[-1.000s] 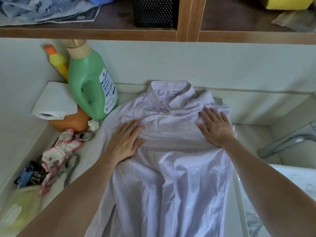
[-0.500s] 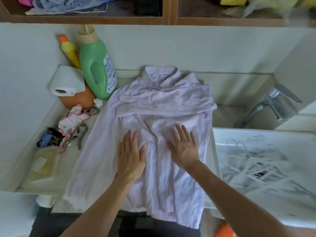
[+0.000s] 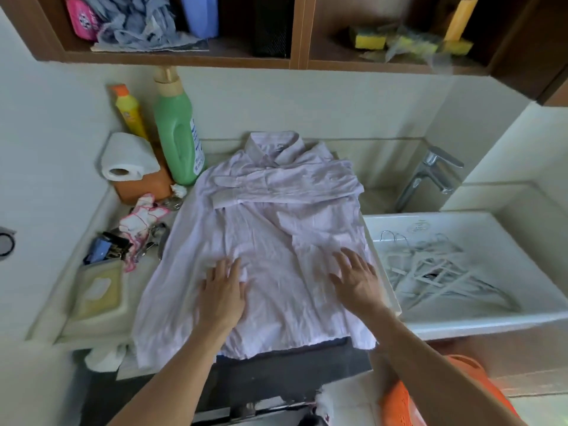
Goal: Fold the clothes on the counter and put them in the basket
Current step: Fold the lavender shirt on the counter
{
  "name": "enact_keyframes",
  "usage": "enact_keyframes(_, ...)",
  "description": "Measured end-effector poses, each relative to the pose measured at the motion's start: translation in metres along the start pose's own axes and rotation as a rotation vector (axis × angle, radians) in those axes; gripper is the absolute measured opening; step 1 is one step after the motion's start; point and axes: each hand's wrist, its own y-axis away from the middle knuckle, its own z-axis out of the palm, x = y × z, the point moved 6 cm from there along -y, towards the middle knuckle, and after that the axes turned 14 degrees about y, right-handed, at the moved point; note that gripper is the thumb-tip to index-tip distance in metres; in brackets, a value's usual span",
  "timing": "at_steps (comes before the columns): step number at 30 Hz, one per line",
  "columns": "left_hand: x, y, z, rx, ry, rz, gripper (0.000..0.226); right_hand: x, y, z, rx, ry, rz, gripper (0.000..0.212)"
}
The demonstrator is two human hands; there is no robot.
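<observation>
A pale lilac collared shirt (image 3: 276, 229) lies face up on the white counter (image 3: 92, 330), collar toward the wall, its sleeves folded across the chest. The hem hangs over the counter's front edge. My left hand (image 3: 222, 290) presses flat on the lower middle of the shirt, fingers straight. My right hand (image 3: 355, 278) lies flat on the shirt's lower right side, fingers spread. An orange basket (image 3: 399, 404) shows at the bottom right, below the counter, partly hidden by my right arm.
Left of the shirt stand a green detergent bottle (image 3: 178, 133), a yellow bottle (image 3: 129, 110), a toilet roll (image 3: 127, 158) on an orange box, a pink-white rag (image 3: 141, 216) and clips. A sink (image 3: 479, 318) with white hangers (image 3: 430, 272) and a tap (image 3: 430, 173) lies right. Shelves hang above.
Both hands have slid down the shirt from the chest to its lower part, and my right hand has moved out toward the right edge. The camera has pulled back and tilted down.
</observation>
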Motion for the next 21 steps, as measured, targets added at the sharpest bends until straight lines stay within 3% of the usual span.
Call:
enact_keyframes(3, 0.006, 0.019, -0.008, 0.024, 0.114, -0.018, 0.051, 0.000, 0.041, -0.017, 0.198, -0.205, 0.234, 0.050)
enact_keyframes(6, 0.027, 0.039, -0.002, -0.101, 0.296, 0.135, 0.067, 0.017, 0.069, -0.002, 0.074, -0.268, 0.407, 0.068)
enact_keyframes(9, 0.066, 0.072, 0.024, -0.420, 0.150, 0.392, 0.105, 0.000, 0.086, 0.011, -0.028, -0.152, 0.065, 0.092)
enact_keyframes(11, 0.068, 0.085, 0.036, -0.395, 0.019, 0.473, 0.098, -0.015, 0.097, 0.020, -0.044, -0.070, -0.181, 0.097)
enact_keyframes(13, 0.063, 0.082, 0.033, -0.234, 0.101, 0.479, 0.055, -0.014, 0.099, 0.020, -0.014, -0.078, -0.196, 0.081)
enact_keyframes(15, 0.057, 0.077, 0.021, -0.081, 0.234, 0.487, 0.014, -0.005, 0.096, 0.009, 0.090, -0.150, -0.090, 0.053)
enact_keyframes(17, 0.057, 0.076, 0.013, -0.070, 0.262, 0.501, 0.003, -0.002, 0.095, -0.003, 0.186, -0.149, -0.042, 0.031)
enact_keyframes(19, 0.068, 0.080, 0.011, -0.130, 0.271, 0.494, 0.025, -0.009, 0.093, -0.014, 0.245, -0.169, -0.052, 0.016)
enact_keyframes(21, 0.086, 0.086, 0.015, -0.170, 0.268, 0.465, 0.070, -0.021, 0.091, -0.025, 0.281, -0.238, -0.052, 0.008)
